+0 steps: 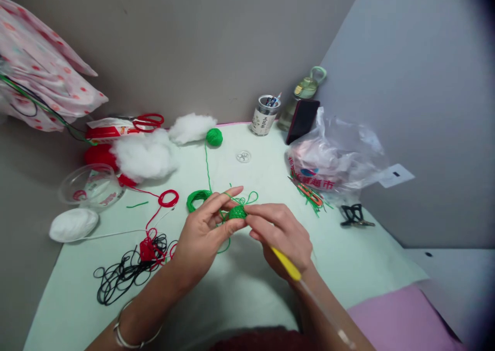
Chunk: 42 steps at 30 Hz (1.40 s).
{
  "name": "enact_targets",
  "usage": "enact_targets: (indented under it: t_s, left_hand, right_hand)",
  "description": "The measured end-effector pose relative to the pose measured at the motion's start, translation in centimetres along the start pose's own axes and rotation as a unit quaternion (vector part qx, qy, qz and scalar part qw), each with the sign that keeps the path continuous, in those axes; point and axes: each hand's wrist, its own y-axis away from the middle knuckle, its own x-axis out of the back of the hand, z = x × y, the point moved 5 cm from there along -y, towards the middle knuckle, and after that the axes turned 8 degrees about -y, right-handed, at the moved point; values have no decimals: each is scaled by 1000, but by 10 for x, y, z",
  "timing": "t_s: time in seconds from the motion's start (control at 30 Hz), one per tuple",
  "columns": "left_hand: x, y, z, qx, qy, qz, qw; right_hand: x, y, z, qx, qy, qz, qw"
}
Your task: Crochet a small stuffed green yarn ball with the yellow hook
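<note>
My left hand (204,227) pinches a small green crochet piece (237,213) between thumb and fingers, its index finger stretched out with green yarn over it. My right hand (284,235) is closed around a crochet hook with a yellow handle (286,263); its tip end meets the right side of the green piece and is hidden by the fingers. A clear stem trails from the handle down along my right forearm. Behind my left hand lies a coil of green yarn (196,200), and a strand runs up to a green yarn ball (214,137).
On the left are white stuffing (145,157), red-handled scissors (149,122), a clear plastic bowl (64,191), a white yarn ball (73,224) and tangled black cord (119,276). A pen can (263,119), phone (302,121), plastic bag (336,155), orange cutter (311,194) and black clip (352,215) stand or lie right.
</note>
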Motion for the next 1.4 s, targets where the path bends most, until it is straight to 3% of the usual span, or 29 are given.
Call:
enact_targets:
  t_s: [0.1, 0.2, 0.3, 0.4, 0.53, 0.67, 0.77, 0.97, 1.07, 1.13, 1.23, 1.27, 1.33, 1.4]
  left_hand:
    - [-5, 7, 1, -19, 34, 6, 999]
    - [-14, 11, -5, 46, 138, -33, 989]
    - [-23, 12, -7, 128, 262, -106, 951]
    - [-21, 8, -4, 138, 296, -137, 935]
    - [-13, 3, -4, 129, 269, -137, 945]
    - [-1, -1, -5, 92, 208, -103, 968]
    - [6, -4, -2, 49, 156, -113, 980]
    - [14, -5, 4, 12, 69, -159, 985]
    - [10, -4, 4, 5, 58, -139, 989]
    - [5, -1, 2, 11, 55, -98, 994]
    - [-7, 4, -4, 38, 83, -53, 994]
    - [-12, 6, -6, 50, 108, -57, 991]
    - [-21, 8, -10, 81, 167, -78, 980]
    - [-27, 10, -11, 110, 225, -106, 962]
  right_hand:
    - [-1, 8, -8, 20, 103, 24, 994]
    - [0, 15, -13, 33, 123, 43, 991]
    - [2, 14, -10, 24, 40, 63, 997]
    - [6, 8, 2, -59, -125, 113, 984]
    - [4, 4, 14, -141, -258, 123, 948]
    - [7, 6, 18, -168, -288, 122, 935]
    - [8, 8, 21, -195, -303, 118, 925]
    - [6, 10, 37, -297, -419, 142, 846]
    - [-2, 8, 41, -332, -464, 133, 811]
    - [-5, 8, 37, -320, -424, 127, 837]
    - [-5, 11, 21, -221, -200, 128, 946]
    - [-5, 13, 14, -174, -112, 127, 970]
    - [-6, 16, 2, -90, -4, 123, 988]
    - [-5, 17, 0, -71, -10, 129, 989]
